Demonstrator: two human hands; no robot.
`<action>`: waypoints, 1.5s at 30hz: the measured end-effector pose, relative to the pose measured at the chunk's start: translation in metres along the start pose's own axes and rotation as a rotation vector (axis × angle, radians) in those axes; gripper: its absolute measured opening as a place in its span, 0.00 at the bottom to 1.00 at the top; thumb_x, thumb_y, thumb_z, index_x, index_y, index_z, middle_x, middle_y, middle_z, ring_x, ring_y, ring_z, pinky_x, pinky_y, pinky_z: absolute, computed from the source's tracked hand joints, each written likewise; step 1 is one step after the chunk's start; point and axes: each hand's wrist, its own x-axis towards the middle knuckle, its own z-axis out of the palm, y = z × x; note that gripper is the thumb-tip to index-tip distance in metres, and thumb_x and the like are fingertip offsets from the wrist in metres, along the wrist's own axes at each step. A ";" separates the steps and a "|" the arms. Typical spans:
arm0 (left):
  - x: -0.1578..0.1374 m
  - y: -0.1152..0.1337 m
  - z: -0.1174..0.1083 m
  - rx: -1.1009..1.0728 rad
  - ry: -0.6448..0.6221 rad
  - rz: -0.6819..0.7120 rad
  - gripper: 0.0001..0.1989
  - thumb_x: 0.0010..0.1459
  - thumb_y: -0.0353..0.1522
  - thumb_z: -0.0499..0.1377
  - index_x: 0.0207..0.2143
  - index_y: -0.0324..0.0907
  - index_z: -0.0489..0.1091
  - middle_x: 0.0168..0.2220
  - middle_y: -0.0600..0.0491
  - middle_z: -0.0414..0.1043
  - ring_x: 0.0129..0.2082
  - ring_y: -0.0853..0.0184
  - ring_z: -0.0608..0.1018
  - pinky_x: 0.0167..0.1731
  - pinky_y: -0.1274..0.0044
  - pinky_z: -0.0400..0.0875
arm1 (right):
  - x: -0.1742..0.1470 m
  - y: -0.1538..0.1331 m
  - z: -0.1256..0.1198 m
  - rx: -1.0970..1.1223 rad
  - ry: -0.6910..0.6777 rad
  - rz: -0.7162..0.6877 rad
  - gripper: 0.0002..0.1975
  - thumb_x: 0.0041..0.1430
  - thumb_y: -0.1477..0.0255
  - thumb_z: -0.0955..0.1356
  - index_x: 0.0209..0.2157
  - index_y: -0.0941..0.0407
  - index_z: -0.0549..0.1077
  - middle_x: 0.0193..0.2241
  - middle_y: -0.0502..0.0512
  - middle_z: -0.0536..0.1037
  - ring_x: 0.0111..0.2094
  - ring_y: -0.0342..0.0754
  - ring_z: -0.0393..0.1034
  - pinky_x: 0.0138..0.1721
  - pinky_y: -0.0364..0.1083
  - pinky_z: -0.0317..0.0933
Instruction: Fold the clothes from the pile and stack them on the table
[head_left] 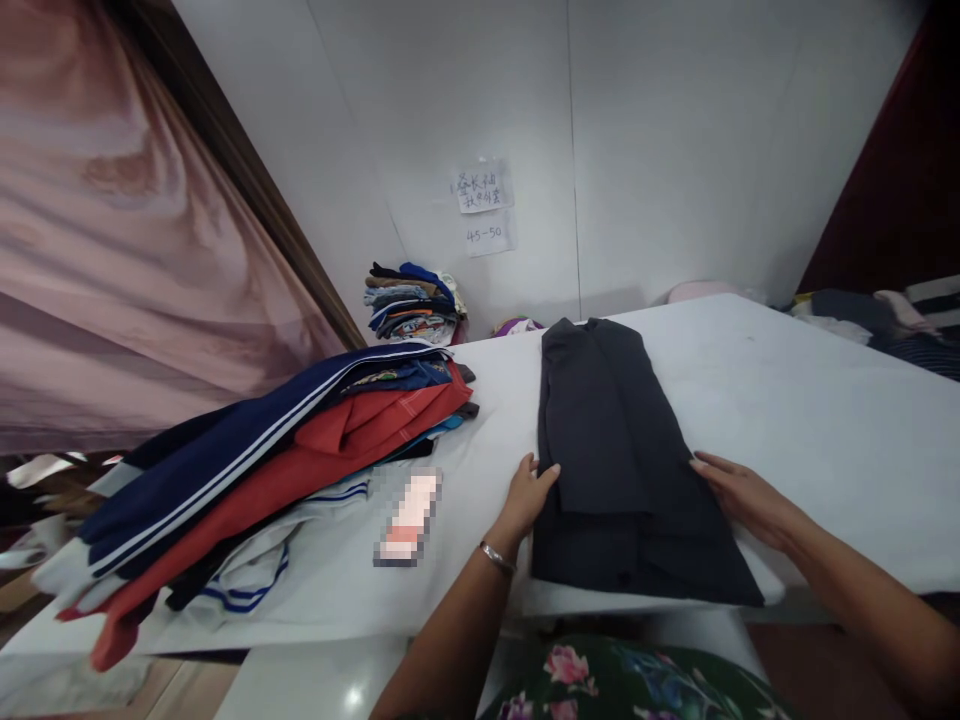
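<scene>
A dark grey long garment (600, 420) lies on the white table, folded lengthwise, with a sleeve-like panel laid flat down its front. Its wide lower end is nearest to me and its narrow end points to the wall. My left hand (529, 490), with a silver bracelet at the wrist, touches the garment's left edge, thumb and fingers apart. On the opposite edge rests my right hand (739, 495), its fingers stretched out against the cloth. Neither hand visibly grips the fabric.
A heap of clothes (300, 460) in navy, red and white lies on the left, beside a pixelated object (409, 515). Folded clothes (416, 305) stand stacked at the back by the wall. More cloth (877, 325) lies at the far right of the white table (832, 450).
</scene>
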 end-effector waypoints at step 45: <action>-0.021 0.019 -0.132 0.353 -0.353 -0.107 0.31 0.38 0.23 0.55 0.50 0.44 0.71 0.45 0.56 0.77 0.43 0.61 0.77 0.46 0.72 0.71 | 0.225 -0.133 0.058 0.129 0.126 -0.054 0.11 0.63 0.67 0.65 0.43 0.58 0.71 0.25 0.53 0.75 0.25 0.46 0.71 0.31 0.44 0.70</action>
